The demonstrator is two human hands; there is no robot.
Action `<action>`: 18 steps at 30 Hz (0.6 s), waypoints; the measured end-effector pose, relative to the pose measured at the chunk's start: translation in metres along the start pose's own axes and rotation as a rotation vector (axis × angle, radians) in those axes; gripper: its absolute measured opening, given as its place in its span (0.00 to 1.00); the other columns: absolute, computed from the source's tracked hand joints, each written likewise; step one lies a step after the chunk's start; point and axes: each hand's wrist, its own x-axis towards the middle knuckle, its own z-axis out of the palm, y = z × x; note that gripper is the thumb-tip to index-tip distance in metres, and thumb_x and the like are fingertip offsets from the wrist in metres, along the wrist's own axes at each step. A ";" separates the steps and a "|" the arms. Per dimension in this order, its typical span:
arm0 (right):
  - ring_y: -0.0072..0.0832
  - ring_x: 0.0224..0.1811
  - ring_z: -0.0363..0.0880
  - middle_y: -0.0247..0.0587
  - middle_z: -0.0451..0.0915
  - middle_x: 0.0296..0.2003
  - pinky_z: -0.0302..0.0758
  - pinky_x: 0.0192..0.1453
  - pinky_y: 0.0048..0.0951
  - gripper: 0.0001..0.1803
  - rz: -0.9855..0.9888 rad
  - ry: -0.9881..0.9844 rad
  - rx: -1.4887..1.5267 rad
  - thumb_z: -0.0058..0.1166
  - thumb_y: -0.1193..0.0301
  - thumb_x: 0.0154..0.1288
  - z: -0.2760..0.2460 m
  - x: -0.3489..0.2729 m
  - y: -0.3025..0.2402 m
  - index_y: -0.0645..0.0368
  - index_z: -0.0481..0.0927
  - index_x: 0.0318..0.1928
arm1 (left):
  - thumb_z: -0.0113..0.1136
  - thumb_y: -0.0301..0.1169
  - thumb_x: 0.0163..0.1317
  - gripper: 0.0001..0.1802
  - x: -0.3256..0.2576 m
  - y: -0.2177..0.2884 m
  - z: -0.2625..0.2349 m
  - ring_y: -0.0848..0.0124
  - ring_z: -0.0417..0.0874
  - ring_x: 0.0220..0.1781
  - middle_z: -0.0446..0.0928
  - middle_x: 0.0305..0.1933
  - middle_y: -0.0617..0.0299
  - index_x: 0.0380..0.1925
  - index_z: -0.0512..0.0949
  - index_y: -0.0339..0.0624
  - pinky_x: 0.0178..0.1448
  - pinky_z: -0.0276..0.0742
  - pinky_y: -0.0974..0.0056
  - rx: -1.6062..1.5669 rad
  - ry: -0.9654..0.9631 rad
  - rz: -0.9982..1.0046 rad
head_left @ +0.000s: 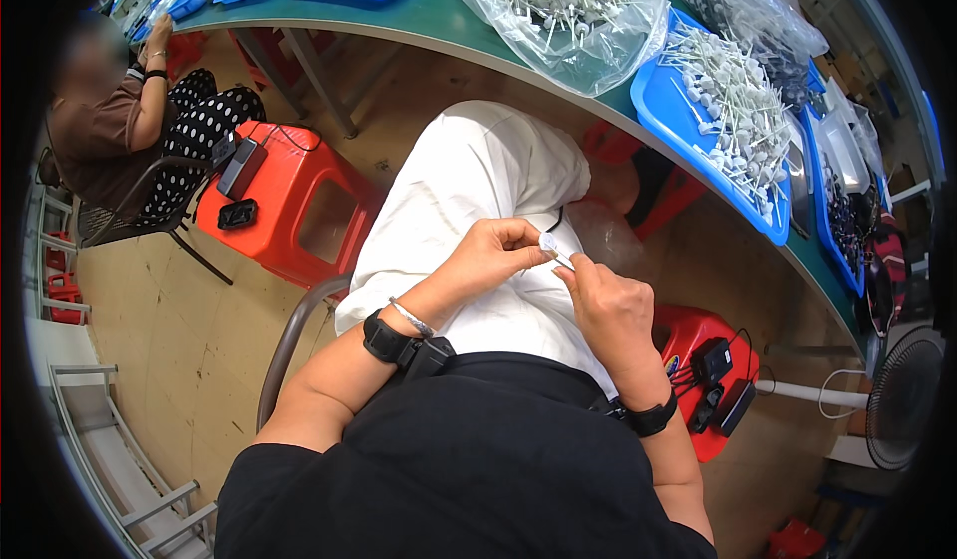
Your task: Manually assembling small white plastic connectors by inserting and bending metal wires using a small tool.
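Above my lap, my left hand (496,252) pinches the head of a small white plastic piece with a thin stem (549,244). My right hand (610,305) is closed at the other end of it, thumb and fingertips on the stem. Whether a second small part sits between the right fingers is too small to tell. A blue tray (653,110) on the table, to the right and ahead of my hands, carries a heap of similar white pieces (733,110). Straight ahead lies a clear plastic bag (588,60) with more of them.
The green table (439,15) curves around in front. Another blue tray (832,210) holds dark parts at the right. Red stools (299,185) with black devices stand on both sides. A fan (902,399) is at the far right. A person (120,110) sits at the far left.
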 end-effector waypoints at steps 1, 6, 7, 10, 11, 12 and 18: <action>0.31 0.14 0.74 0.35 0.73 0.17 0.67 0.19 0.33 0.12 -0.015 0.024 -0.023 0.64 0.62 0.64 0.000 0.000 0.000 0.57 0.81 0.39 | 0.67 0.28 0.64 0.06 0.000 0.000 0.000 0.85 0.72 0.28 0.78 0.26 0.71 0.35 0.83 0.37 0.31 0.65 0.75 -0.011 0.003 0.000; 0.26 0.14 0.71 0.31 0.67 0.16 0.67 0.19 0.29 0.13 -0.089 0.087 -0.123 0.60 0.61 0.67 -0.003 0.003 0.000 0.58 0.78 0.37 | 0.67 0.29 0.64 0.06 -0.001 0.005 0.000 0.84 0.73 0.28 0.78 0.26 0.71 0.34 0.83 0.38 0.32 0.66 0.75 -0.024 -0.013 -0.042; 0.25 0.14 0.71 0.31 0.67 0.16 0.67 0.19 0.29 0.13 -0.095 0.093 -0.130 0.61 0.61 0.66 -0.004 0.004 0.000 0.58 0.79 0.39 | 0.67 0.29 0.64 0.06 -0.002 0.006 0.000 0.84 0.73 0.28 0.78 0.26 0.70 0.34 0.83 0.38 0.32 0.66 0.75 -0.036 -0.018 -0.060; 0.25 0.15 0.71 0.31 0.68 0.16 0.67 0.19 0.29 0.14 -0.096 0.088 -0.133 0.61 0.61 0.66 -0.004 0.003 0.000 0.59 0.80 0.40 | 0.67 0.29 0.64 0.05 0.000 0.003 -0.001 0.84 0.73 0.28 0.78 0.26 0.70 0.34 0.83 0.39 0.33 0.67 0.75 -0.046 -0.029 -0.066; 0.25 0.15 0.71 0.31 0.68 0.16 0.67 0.20 0.29 0.14 -0.090 0.077 -0.129 0.61 0.61 0.66 -0.004 0.003 0.000 0.59 0.80 0.40 | 0.67 0.29 0.64 0.05 0.000 0.002 -0.002 0.84 0.73 0.28 0.78 0.26 0.70 0.34 0.83 0.39 0.33 0.67 0.75 -0.046 -0.029 -0.066; 0.25 0.15 0.71 0.31 0.68 0.16 0.67 0.20 0.29 0.14 -0.090 0.077 -0.129 0.61 0.61 0.66 -0.004 0.003 0.000 0.59 0.80 0.40 | 0.66 0.28 0.64 0.05 0.000 0.001 -0.004 0.84 0.75 0.29 0.80 0.28 0.69 0.35 0.83 0.38 0.33 0.68 0.76 -0.055 -0.036 -0.063; 0.29 0.14 0.69 0.34 0.67 0.17 0.65 0.20 0.33 0.12 -0.050 0.110 -0.078 0.65 0.63 0.63 0.000 0.001 0.000 0.55 0.82 0.41 | 0.67 0.29 0.64 0.06 0.000 0.001 -0.003 0.84 0.73 0.29 0.79 0.26 0.70 0.34 0.83 0.38 0.33 0.67 0.75 -0.052 -0.037 -0.054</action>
